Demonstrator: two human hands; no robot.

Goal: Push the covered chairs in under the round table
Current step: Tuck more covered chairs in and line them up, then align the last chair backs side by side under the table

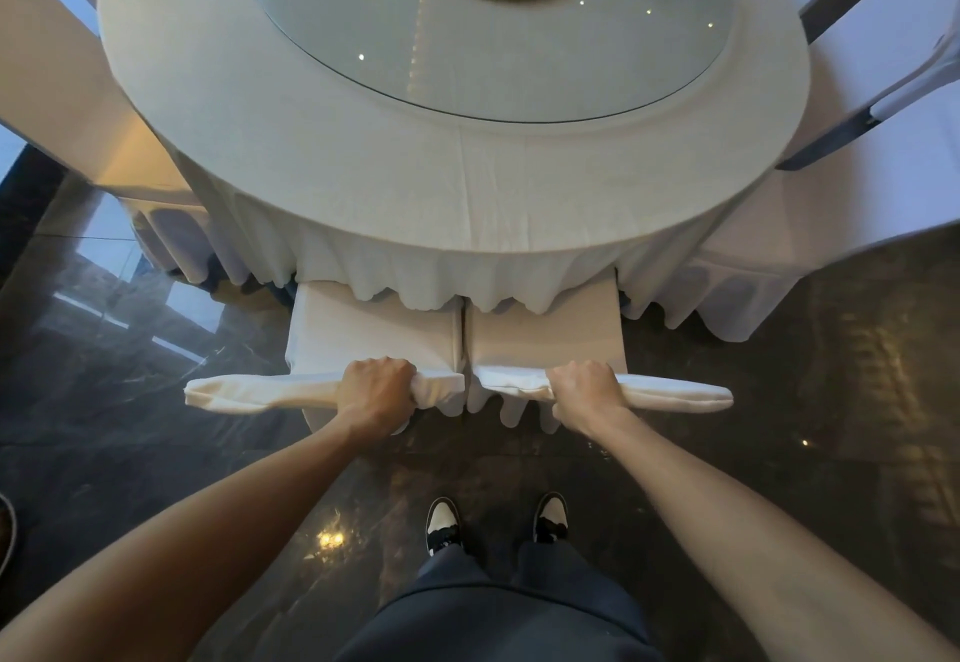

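At near edge of the round white-clothed table [467, 183], two white fabric-covered chairs sat side by side, touching, seats partly under the tablecloth skirt. Left of centre: left hand [375, 391] clenched over the top rail of the left covered chair [374, 331]. Right of centre: right hand [587, 391] clenched likewise on the right covered chair [545, 336]. Step looked like mid-push, both chairs at once. Backs were well clear of the table edge. Next move likely calls for an even forward shove, keeping both square so the skirt doesn't bunch.
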